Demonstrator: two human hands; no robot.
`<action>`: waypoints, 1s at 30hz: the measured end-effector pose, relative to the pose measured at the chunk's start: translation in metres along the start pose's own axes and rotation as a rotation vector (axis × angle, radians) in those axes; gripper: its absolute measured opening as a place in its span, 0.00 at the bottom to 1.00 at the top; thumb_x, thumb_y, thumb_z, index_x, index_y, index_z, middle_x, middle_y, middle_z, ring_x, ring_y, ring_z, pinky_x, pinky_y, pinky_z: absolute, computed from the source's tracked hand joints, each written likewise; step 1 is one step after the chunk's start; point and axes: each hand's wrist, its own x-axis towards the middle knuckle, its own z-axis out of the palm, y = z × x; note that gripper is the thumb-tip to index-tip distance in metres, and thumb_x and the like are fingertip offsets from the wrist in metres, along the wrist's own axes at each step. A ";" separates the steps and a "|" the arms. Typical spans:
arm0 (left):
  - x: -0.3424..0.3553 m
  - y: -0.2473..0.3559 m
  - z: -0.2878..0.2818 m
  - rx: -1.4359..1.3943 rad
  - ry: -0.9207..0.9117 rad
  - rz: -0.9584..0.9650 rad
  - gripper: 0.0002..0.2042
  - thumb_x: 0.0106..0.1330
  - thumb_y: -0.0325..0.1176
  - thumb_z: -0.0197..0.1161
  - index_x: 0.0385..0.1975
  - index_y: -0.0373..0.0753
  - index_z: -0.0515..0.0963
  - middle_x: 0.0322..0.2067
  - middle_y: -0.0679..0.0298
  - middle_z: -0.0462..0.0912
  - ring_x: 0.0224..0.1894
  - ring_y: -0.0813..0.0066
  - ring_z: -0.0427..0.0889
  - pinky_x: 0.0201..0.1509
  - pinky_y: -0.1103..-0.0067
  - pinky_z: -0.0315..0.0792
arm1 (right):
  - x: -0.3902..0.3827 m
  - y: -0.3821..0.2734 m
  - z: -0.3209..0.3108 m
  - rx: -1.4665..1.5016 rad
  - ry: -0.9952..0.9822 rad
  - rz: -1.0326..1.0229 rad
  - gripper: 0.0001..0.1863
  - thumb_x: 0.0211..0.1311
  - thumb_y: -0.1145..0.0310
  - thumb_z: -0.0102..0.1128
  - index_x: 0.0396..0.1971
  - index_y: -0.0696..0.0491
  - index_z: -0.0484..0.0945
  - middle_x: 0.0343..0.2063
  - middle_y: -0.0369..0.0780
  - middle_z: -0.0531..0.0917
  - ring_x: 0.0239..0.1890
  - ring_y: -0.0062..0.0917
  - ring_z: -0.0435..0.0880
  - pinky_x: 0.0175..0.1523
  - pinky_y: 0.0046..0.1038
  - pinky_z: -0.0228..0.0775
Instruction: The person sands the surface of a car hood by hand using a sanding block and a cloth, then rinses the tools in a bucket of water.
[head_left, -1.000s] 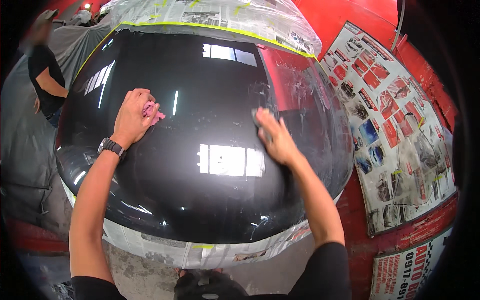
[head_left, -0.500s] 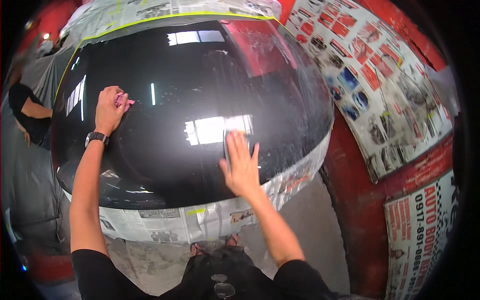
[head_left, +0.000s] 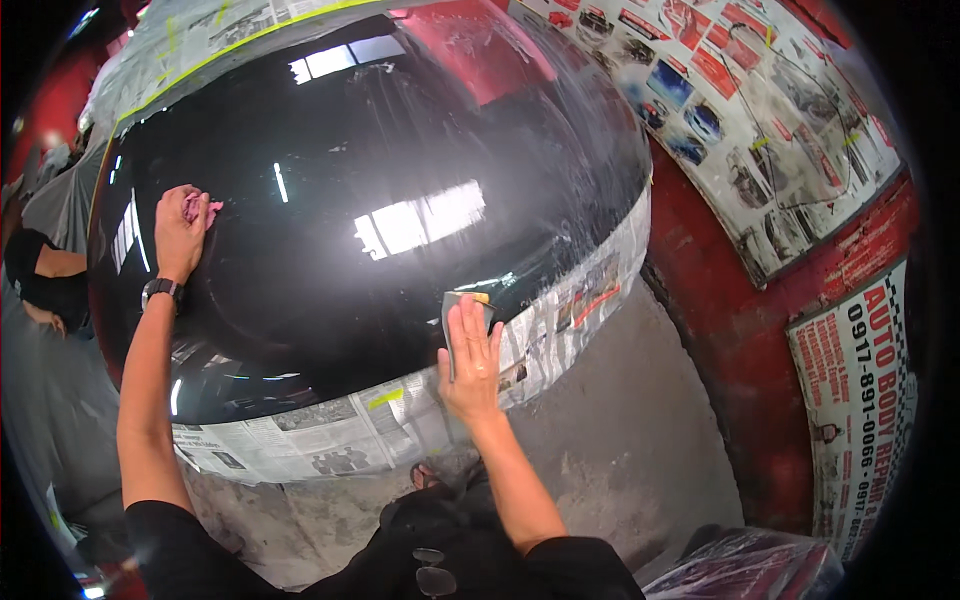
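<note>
A glossy black car hood [head_left: 300,270] spreads out before me, with white light reflections across it. My left hand [head_left: 181,235], a dark watch on its wrist, is closed around a crumpled pink cloth [head_left: 203,209] over the hood's left side. Near the hood's front edge, my right hand [head_left: 472,365] presses a grey sheet of sandpaper [head_left: 450,325] with its fingers stretched along it. A yellowish edge shows past the fingertips; whether it is a backing block I cannot tell. Newspaper masking [head_left: 330,440] hangs along the front edge.
Yellow tape [head_left: 215,50] borders the masking at the hood's far side. A person in black [head_left: 50,270] is at the left beside grey sheeting. Picture boards [head_left: 770,130] lean on a red wall at the right. Clear plastic [head_left: 750,575] lies at lower right.
My right hand has slid with the sandpaper toward me, down to the hood's front edge. The view has turned and shifted; my left hand keeps the pink cloth.
</note>
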 end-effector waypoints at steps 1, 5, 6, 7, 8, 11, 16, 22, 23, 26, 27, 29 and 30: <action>-0.001 -0.008 0.003 -0.015 0.002 0.003 0.13 0.71 0.39 0.66 0.45 0.36 0.80 0.46 0.55 0.82 0.51 0.54 0.80 0.57 0.65 0.73 | -0.008 0.013 -0.007 -0.087 -0.083 -0.051 0.32 0.70 0.69 0.54 0.74 0.53 0.64 0.76 0.48 0.63 0.79 0.43 0.57 0.78 0.60 0.35; 0.003 -0.004 0.009 -0.061 -0.024 -0.008 0.13 0.71 0.39 0.66 0.45 0.36 0.80 0.46 0.56 0.82 0.51 0.55 0.81 0.57 0.66 0.73 | 0.060 0.090 -0.051 -0.034 0.163 0.318 0.26 0.80 0.68 0.42 0.74 0.55 0.64 0.76 0.48 0.62 0.79 0.43 0.55 0.80 0.56 0.37; 0.003 -0.004 0.010 -0.042 -0.021 0.007 0.13 0.71 0.39 0.66 0.45 0.36 0.80 0.46 0.56 0.82 0.51 0.55 0.81 0.57 0.67 0.73 | 0.059 0.084 -0.048 -0.022 0.201 0.335 0.26 0.80 0.67 0.40 0.74 0.56 0.63 0.77 0.48 0.60 0.80 0.42 0.53 0.80 0.55 0.36; 0.005 -0.002 0.012 -0.024 -0.018 0.021 0.13 0.71 0.39 0.66 0.45 0.36 0.80 0.45 0.56 0.82 0.51 0.55 0.80 0.57 0.67 0.73 | 0.057 0.075 -0.039 -0.010 0.240 0.352 0.26 0.81 0.66 0.39 0.74 0.57 0.62 0.77 0.48 0.57 0.80 0.42 0.51 0.80 0.54 0.35; 0.005 -0.001 0.010 -0.034 -0.026 -0.006 0.13 0.71 0.39 0.66 0.45 0.35 0.80 0.45 0.56 0.82 0.50 0.55 0.80 0.57 0.67 0.73 | 0.041 0.058 -0.028 -0.028 0.199 0.339 0.27 0.80 0.67 0.40 0.74 0.58 0.62 0.78 0.49 0.55 0.81 0.41 0.48 0.81 0.52 0.33; 0.001 -0.011 0.007 -0.010 -0.018 0.008 0.13 0.71 0.39 0.65 0.44 0.35 0.80 0.44 0.56 0.82 0.50 0.55 0.80 0.57 0.66 0.73 | -0.037 -0.005 0.004 0.101 0.048 0.134 0.31 0.73 0.69 0.52 0.74 0.58 0.62 0.76 0.51 0.60 0.80 0.42 0.53 0.79 0.55 0.40; 0.006 0.000 0.006 -0.006 -0.032 0.002 0.13 0.72 0.39 0.65 0.44 0.34 0.80 0.43 0.55 0.82 0.49 0.54 0.80 0.57 0.66 0.72 | 0.003 0.081 -0.039 -0.018 0.124 0.177 0.31 0.73 0.72 0.49 0.75 0.56 0.61 0.74 0.54 0.63 0.79 0.50 0.55 0.80 0.53 0.34; 0.002 -0.006 0.007 -0.006 -0.040 -0.017 0.14 0.72 0.41 0.64 0.43 0.35 0.80 0.43 0.55 0.83 0.49 0.54 0.80 0.57 0.65 0.72 | -0.037 0.026 -0.009 0.064 0.110 0.151 0.29 0.74 0.73 0.47 0.74 0.57 0.63 0.74 0.53 0.64 0.78 0.48 0.57 0.79 0.54 0.40; 0.000 -0.010 0.006 0.019 -0.033 -0.005 0.14 0.73 0.42 0.64 0.44 0.35 0.80 0.42 0.56 0.83 0.49 0.54 0.80 0.57 0.65 0.72 | -0.047 0.021 -0.008 0.089 -0.005 0.090 0.26 0.77 0.73 0.43 0.73 0.57 0.63 0.74 0.52 0.64 0.78 0.46 0.58 0.78 0.56 0.43; 0.003 -0.009 0.009 -0.009 -0.033 -0.026 0.14 0.73 0.42 0.64 0.44 0.35 0.80 0.42 0.56 0.83 0.49 0.54 0.80 0.56 0.66 0.72 | -0.003 0.085 -0.045 -0.068 0.053 0.116 0.32 0.68 0.79 0.49 0.73 0.57 0.64 0.75 0.51 0.62 0.77 0.47 0.60 0.78 0.56 0.46; 0.004 -0.006 0.010 -0.006 -0.043 -0.016 0.14 0.73 0.42 0.64 0.45 0.35 0.79 0.42 0.56 0.83 0.49 0.54 0.80 0.56 0.66 0.72 | 0.008 0.096 -0.052 -0.096 0.136 0.247 0.34 0.64 0.80 0.50 0.73 0.57 0.64 0.76 0.50 0.61 0.77 0.46 0.61 0.78 0.56 0.46; 0.011 -0.001 0.012 -0.012 -0.045 0.006 0.14 0.73 0.41 0.63 0.45 0.35 0.79 0.42 0.56 0.83 0.49 0.54 0.80 0.56 0.66 0.73 | 0.000 0.090 -0.039 -0.084 0.205 0.246 0.33 0.64 0.80 0.50 0.73 0.58 0.64 0.76 0.50 0.61 0.77 0.45 0.61 0.78 0.56 0.45; 0.009 -0.002 0.009 -0.005 -0.042 0.010 0.14 0.74 0.41 0.63 0.46 0.35 0.79 0.42 0.55 0.83 0.49 0.54 0.80 0.56 0.66 0.73 | -0.005 0.082 -0.028 -0.061 0.255 0.234 0.33 0.65 0.79 0.50 0.72 0.59 0.64 0.76 0.50 0.61 0.77 0.44 0.61 0.78 0.56 0.44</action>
